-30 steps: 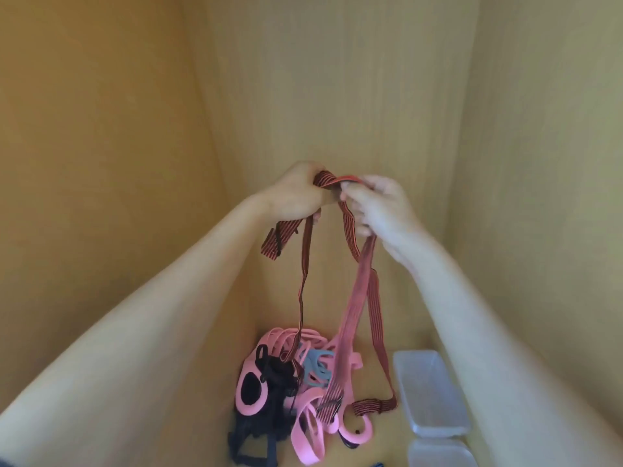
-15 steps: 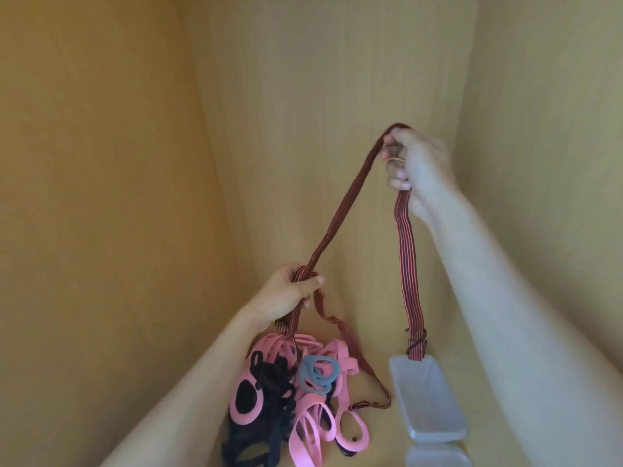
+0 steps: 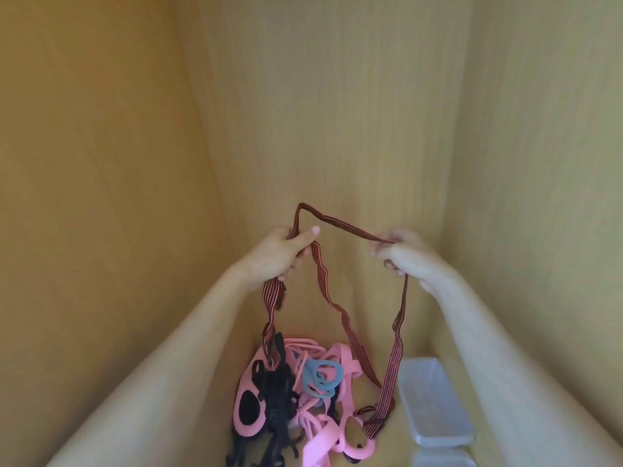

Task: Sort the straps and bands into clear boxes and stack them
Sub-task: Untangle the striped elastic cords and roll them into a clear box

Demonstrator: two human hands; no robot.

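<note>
**A:** Where is the striped strap (image 3: 347,227)?

**B:** Up between both hands. The left hand (image 3: 279,254) pinches it under the thumb. The right hand (image 3: 404,256), at its 3 o'clock, has its fingers curled round it, with a short span arching between them.

**A:** Why so high?

**B:** Probably to lift the long loops off the pile of bands (image 3: 279,392) at 6 o'clock for folding. The lower end trails at 5 o'clock, just beside the clear box (image 3: 435,399), which looks empty.
</note>
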